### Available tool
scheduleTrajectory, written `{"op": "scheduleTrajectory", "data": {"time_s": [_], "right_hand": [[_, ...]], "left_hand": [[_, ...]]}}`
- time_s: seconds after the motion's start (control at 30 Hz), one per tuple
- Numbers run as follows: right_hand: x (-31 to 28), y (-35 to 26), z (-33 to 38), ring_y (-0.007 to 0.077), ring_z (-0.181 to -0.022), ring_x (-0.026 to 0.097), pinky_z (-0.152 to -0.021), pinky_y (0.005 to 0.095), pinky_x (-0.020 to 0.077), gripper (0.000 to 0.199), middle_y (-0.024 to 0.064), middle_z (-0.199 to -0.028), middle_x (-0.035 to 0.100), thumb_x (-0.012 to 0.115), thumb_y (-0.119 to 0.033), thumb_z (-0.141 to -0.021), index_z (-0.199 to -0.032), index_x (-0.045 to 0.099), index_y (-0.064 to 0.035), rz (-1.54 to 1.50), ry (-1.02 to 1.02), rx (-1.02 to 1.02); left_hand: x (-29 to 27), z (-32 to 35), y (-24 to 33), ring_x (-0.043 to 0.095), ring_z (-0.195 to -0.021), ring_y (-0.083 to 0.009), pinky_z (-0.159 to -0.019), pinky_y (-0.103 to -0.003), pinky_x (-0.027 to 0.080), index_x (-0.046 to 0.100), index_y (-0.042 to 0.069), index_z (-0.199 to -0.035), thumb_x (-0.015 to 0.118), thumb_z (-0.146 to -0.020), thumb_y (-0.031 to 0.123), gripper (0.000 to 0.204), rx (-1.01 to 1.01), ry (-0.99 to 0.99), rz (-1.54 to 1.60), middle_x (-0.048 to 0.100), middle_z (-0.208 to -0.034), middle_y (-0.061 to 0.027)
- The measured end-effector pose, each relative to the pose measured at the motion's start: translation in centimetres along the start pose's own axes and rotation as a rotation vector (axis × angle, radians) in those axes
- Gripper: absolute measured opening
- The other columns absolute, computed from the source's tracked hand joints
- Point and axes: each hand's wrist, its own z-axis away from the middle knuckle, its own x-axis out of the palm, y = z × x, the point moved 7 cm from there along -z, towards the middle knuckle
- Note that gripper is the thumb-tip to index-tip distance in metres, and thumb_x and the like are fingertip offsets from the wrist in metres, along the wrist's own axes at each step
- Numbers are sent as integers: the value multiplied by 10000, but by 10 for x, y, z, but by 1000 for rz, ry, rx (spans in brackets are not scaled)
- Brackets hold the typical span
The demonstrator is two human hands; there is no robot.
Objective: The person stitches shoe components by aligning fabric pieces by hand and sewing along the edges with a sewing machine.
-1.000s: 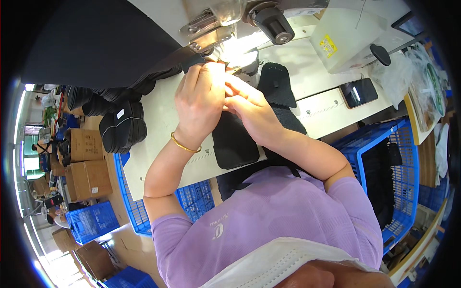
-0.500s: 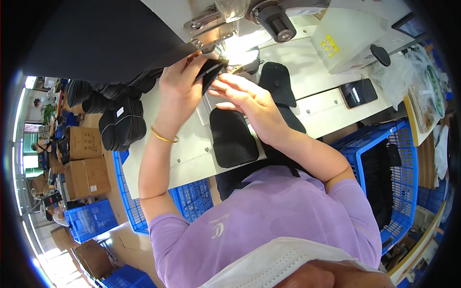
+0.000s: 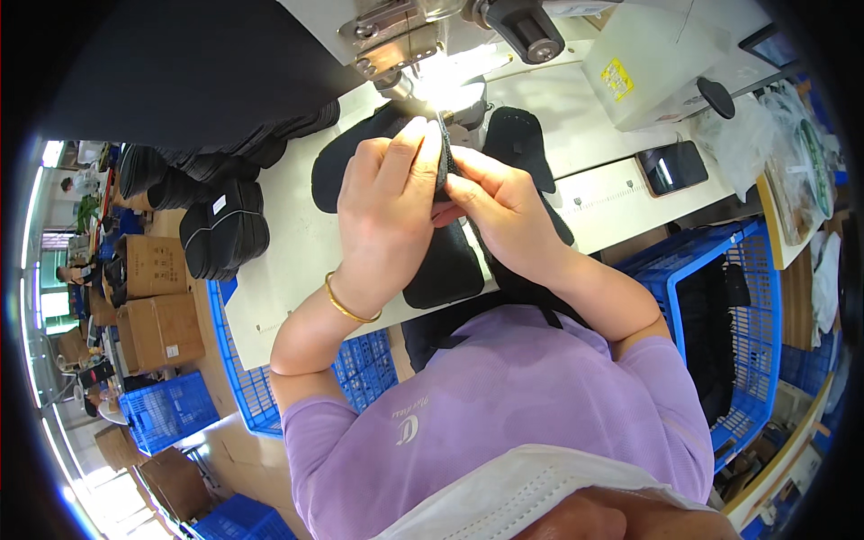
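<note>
Under the lit head of a sewing machine point(image 3: 396, 54), my two hands meet on a black insole-shaped fabric piece point(image 3: 445, 155). Its edge stands upright between my fingers, just below the needle area. My left hand point(image 3: 385, 198) grips it from the left, a gold bangle on the wrist. From the right, the thumb and fingers of my right hand point(image 3: 504, 205) pinch it. A broad black pad point(image 3: 331, 175) shows left of my left hand; whether it belongs to the held piece is hidden. Another black pad point(image 3: 445, 274) lies below my hands, and more black pieces point(image 3: 520, 144) lie to the right.
Tied bundles of black pads point(image 3: 225, 232) stand at the table's left, with more stacks behind. A phone point(image 3: 672, 168) lies at the right beside plastic bags point(image 3: 742, 139). Blue crates flank me, the right crate point(image 3: 760, 333) holding black material. Cardboard boxes point(image 3: 162, 333) stand far left.
My left hand has moved right and down, closing on the black piece. The right hand has shifted slightly right, its spread fingers now pinching. A broad black pad now shows at the left.
</note>
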Motion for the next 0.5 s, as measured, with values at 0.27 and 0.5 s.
{"op": "scheduleTrajectory", "data": {"time_s": [0.27,0.5], "right_hand": [[-14,-9,10,143,-849,692,-738,273,566,266,122,-941,689,445,-87,-1005,-1172,593,57,186,49,-33],[-18,-11,11,148,-728,712,-664,266,572,267,112,-766,711,514,-140,-996,-892,650,65,301,36,-12]], "left_hand": [[8,13,5,601,-918,-281,-767,-355,513,672,-51,-1075,706,-649,-26,428,-6,116,-41,632,-1082,-148],[-4,30,4,650,-801,-267,-704,-349,542,721,-41,-929,711,-659,-94,275,143,248,83,672,-904,-113]]}}
